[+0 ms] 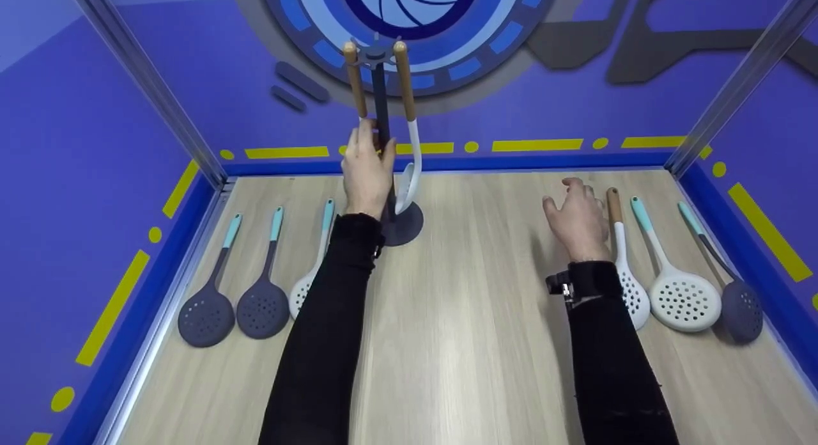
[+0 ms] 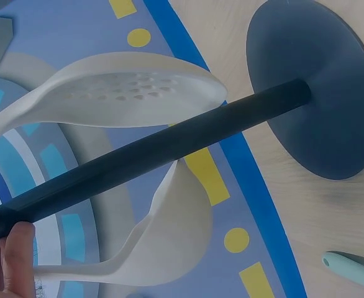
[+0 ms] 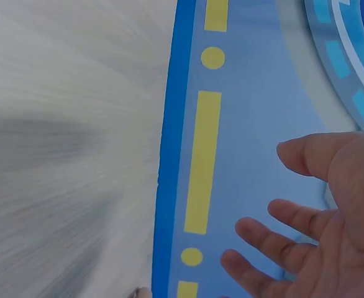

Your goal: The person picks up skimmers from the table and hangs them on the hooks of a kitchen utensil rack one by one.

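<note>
In the head view, two grey skimmers (image 1: 206, 317) (image 1: 262, 307) and a white skimmer (image 1: 305, 291), all mint-handled, lie left on the wood-grain table (image 1: 454, 304); the left sleeve (image 1: 326, 330) covers part of the white one. At right lie a wood-handled skimmer (image 1: 632, 295), partly behind the right arm (image 1: 613, 362), a broad white skimmer (image 1: 686, 302) and a dark skimmer (image 1: 741, 311). The stand (image 1: 381, 96) rises near the patterned wall (image 1: 307, 132), with a ladle (image 1: 356, 84) and a perforated spoon (image 1: 415, 141) hung on it. The left hand (image 1: 369, 170), hiding the ladle's lower part, grips the post. The right hand (image 1: 578, 221) hovers beside the wooden handle, holding nothing.

In the left wrist view, fingers and thumb pinch the slim, smooth, dark post, which ends in a round flat base (image 2: 322, 93). The white spoon is shallow with small holes; the ladle is a deep, plain bowl.

In the right wrist view, the palm shows, thumb well apart from loosely bent, spread fingers. The table grain is blurred.
</note>
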Available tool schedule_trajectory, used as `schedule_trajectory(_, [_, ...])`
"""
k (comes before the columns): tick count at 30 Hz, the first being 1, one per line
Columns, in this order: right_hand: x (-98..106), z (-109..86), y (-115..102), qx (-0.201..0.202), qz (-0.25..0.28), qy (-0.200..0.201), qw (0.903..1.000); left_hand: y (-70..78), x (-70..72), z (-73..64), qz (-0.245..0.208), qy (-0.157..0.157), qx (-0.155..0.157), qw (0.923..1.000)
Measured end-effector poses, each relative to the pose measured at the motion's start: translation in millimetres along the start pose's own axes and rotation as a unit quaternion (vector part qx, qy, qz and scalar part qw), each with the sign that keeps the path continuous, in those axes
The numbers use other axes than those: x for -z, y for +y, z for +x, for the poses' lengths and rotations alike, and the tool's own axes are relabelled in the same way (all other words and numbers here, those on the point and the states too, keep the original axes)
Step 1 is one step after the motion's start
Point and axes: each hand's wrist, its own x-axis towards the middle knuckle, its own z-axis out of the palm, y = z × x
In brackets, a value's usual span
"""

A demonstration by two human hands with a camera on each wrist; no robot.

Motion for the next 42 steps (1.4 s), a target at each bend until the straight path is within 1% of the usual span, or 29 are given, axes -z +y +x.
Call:
schedule_trajectory(6, [0, 0.7, 16, -0.016, 0.013, 0.005, 0.9998, -0.2, 0.0, -0.3, -0.003, 0.002, -0.004, 1.0])
schedule_trajectory(17, [5, 0.2, 40, -0.065, 0.02, -0.01, 0.9976, 0.1, 0.3, -1.0, 0.001, 0.0, 0.0, 1.0])
schedule_trajectory(26, [10, 1.3, 59, -0.092, 0.008, -0.028, 0.9953, 1.3, 0.1, -1.4, 0.001, -0.003, 0.006, 1.0])
schedule_trajectory(31, [13, 2.5, 68, -0.097, 0.009, -0.027, 0.9949, 0.9, 0.1, -1.0, 0.001, -0.005, 0.01, 0.9999])
schedule_trajectory(38, [19, 2.4, 79, -0.114, -0.007, -0.043, 0.9925, 0.5, 0.7, -0.5, 0.007, -0.005, 0.003, 1.0])
schedule_trajectory(42, [21, 0.5, 83, -0.122, -0.01, -0.046, 0.9914, 1.0, 1.1, -0.9, 0.009, -0.005, 0.004, 0.9999])
